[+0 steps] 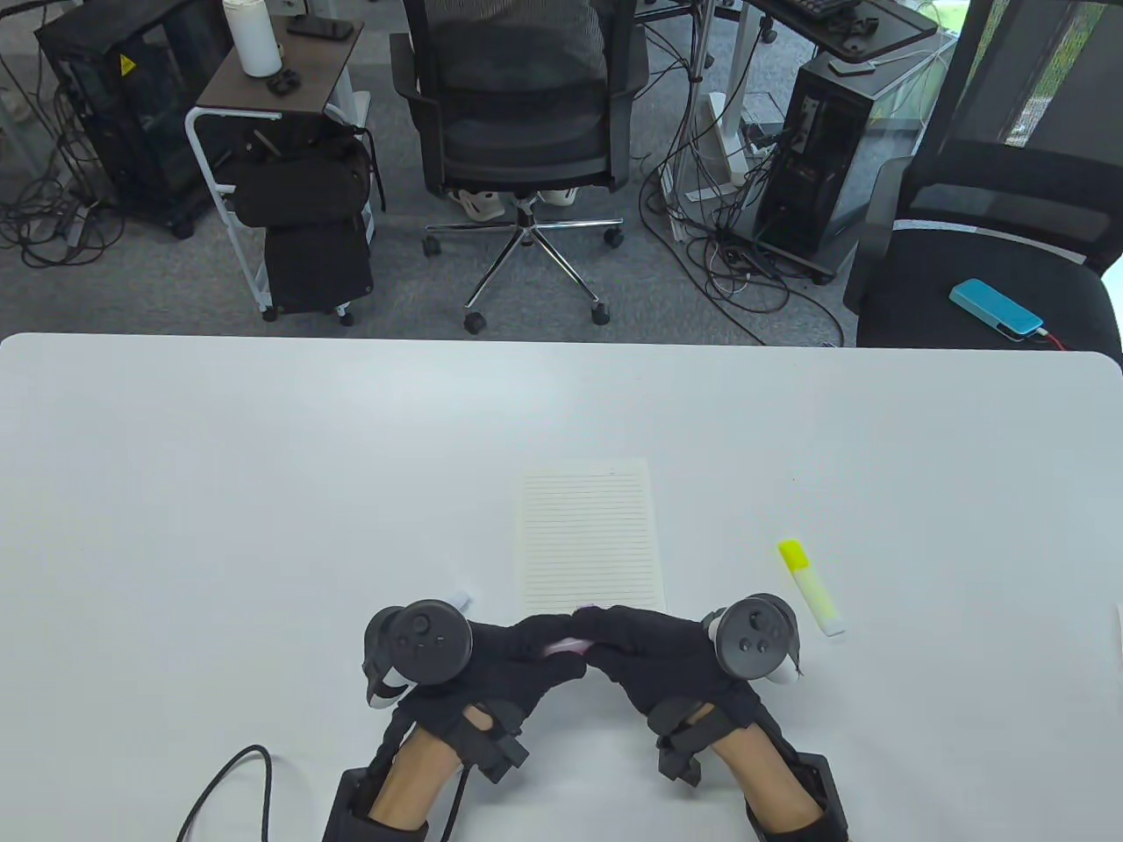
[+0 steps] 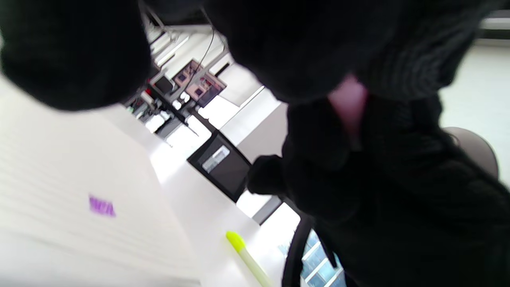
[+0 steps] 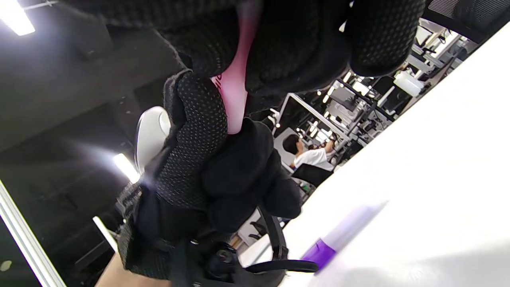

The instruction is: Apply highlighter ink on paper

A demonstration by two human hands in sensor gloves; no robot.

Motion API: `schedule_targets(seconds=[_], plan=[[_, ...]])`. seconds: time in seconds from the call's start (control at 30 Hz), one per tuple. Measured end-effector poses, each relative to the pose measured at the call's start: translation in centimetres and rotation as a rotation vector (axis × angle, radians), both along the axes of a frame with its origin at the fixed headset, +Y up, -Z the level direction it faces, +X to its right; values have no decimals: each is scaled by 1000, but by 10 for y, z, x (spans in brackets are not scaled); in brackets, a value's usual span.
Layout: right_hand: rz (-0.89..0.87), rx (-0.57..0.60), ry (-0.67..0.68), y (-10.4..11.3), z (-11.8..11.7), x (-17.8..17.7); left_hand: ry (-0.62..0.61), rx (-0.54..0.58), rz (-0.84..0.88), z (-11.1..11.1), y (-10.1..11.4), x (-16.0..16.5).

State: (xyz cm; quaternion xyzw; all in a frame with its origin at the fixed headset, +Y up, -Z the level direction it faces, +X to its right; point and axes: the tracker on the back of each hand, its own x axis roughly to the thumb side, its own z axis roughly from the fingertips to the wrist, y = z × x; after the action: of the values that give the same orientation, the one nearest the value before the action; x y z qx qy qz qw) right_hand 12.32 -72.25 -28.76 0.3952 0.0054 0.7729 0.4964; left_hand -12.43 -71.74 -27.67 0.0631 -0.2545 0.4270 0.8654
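Item 1. Purple highlighter (image 3: 342,233): lies on the white table (image 1: 263,491) just beyond the left hand's tracker; only its pale tip shows in the table view, past the tracker's far right edge. In the right wrist view it is blurred, dark purple end toward the near table edge, pale barrel running away up-right.

Item 2. Left hand (image 1: 491,662): black glove, fingers curled and reaching right, closed on the left end of the pink highlighter (image 1: 566,647). Bare table lies open to its left.

Item 3. Pink highlighter: held between both hands, above the table just short of the near edge of the paper (image 1: 588,535). Long axis runs roughly left to right. Only a short pink stretch shows between the fingertips; which end is cap or tip cannot be told.

Item 4. Paper: lined sheet, long axis running away from the person, directly beyond the fingertips. A small purple mark (image 2: 101,206) sits on it near the near edge. Open table beyond and to both sides.

Item 5. Right hand (image 1: 654,653): fingers curled, gripping the pink highlighter's right end, fingertips meeting those of the left hand.

Item 6. Yellow highlighter (image 1: 811,586): flat on the table just right of the right hand's tracker, untouched, yellow cap pointing away and slightly left. Open table to its right up to the edge.
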Motion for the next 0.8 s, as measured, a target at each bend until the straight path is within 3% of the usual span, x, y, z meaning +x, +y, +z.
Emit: schedule_targets(seconds=[0.07,0.23,0.37,0.43,0.6,0.8], plan=[[-25,-17,-18,0,-1,3,6,-24,-56,0,2,-3],[-24,-65,-126,-8,-11,20,311,-47,-124,-4,5,-46],[19,-83,-149,-11,-14,22,568,-177,-271,-8,3,-92],[49,-86,-142,-14,-14,19,661,-328,-360,-12,-5,-113],[151,-96,-151,-22,-14,13,708,-526,-380,-22,-30,-136],[247,-88,-181,-27,-14,9,631,-588,-469,-34,-49,-133]])
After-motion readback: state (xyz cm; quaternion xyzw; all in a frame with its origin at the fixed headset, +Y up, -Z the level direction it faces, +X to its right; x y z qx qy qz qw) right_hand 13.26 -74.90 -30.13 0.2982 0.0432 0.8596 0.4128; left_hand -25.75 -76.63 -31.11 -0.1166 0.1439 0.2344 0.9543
